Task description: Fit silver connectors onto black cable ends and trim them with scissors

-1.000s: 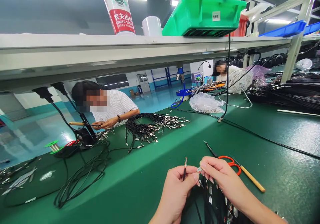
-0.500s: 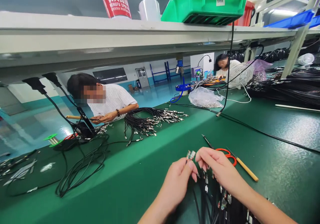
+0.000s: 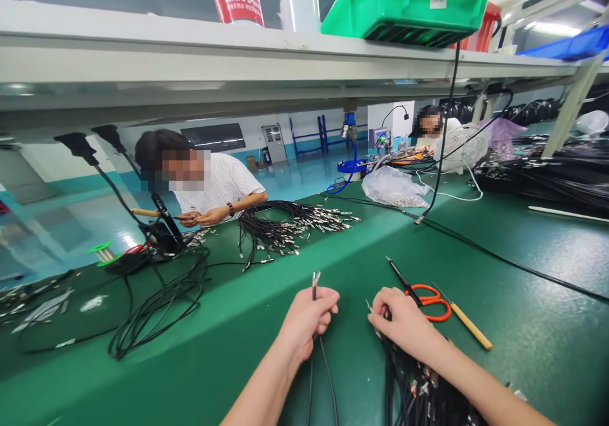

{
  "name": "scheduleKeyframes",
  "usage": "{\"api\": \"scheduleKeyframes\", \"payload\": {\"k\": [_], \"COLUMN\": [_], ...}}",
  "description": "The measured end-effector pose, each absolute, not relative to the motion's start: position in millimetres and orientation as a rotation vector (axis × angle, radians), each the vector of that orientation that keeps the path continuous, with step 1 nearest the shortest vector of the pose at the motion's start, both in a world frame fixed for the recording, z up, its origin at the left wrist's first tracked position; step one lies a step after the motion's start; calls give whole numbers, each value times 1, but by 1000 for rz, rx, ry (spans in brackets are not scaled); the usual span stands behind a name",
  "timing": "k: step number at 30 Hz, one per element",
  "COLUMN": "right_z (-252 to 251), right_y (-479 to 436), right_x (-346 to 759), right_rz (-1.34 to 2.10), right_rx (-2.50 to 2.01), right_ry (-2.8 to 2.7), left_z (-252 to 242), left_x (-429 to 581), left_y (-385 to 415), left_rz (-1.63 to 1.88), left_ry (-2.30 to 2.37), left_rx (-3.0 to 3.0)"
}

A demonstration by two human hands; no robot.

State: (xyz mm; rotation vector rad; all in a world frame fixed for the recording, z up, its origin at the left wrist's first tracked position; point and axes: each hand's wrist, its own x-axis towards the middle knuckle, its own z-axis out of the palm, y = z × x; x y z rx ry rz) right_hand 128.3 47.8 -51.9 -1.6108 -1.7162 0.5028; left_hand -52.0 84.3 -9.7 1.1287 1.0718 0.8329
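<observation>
Two bare hands worked over the green table [image 3: 200, 375]. The left hand [image 3: 307, 319] was closed around a thin black cable [image 3: 323, 375], with its small metal terminal [image 3: 314, 279] standing up just above the fingers. The right hand [image 3: 399, 317] pinched a cable bundle [image 3: 409, 381] that trailed toward the table edge, with a metal tip showing by the fingers. A careless tug could snag those leads on the orange-handled scissors [image 3: 431, 303] close beside it, bending a terminal. The bright terminal looked unbent.
</observation>
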Motion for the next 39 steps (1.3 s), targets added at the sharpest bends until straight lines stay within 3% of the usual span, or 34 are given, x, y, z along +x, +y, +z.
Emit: {"api": "scheduleKeyframes", "payload": {"k": [6, 16, 26, 39], "right_z": [-29, -8, -22, -9], "right_y": [37, 17, 24, 29], "right_x": [127, 111, 111, 140], "right_rz": [1229, 1439, 1457, 953], "right_rx": [-1038, -810, -803, -1016], "right_ry": [-1148, -950, -956, -1296], "left_z": [-12, -8, -6, -4], "left_x": [-27, -9, -12, -20], "left_y": [56, 35, 39, 45], "left_rz": [896, 893, 922, 645], "left_ry": [977, 818, 911, 623], "left_rx": [1138, 1137, 1092, 1065]}}
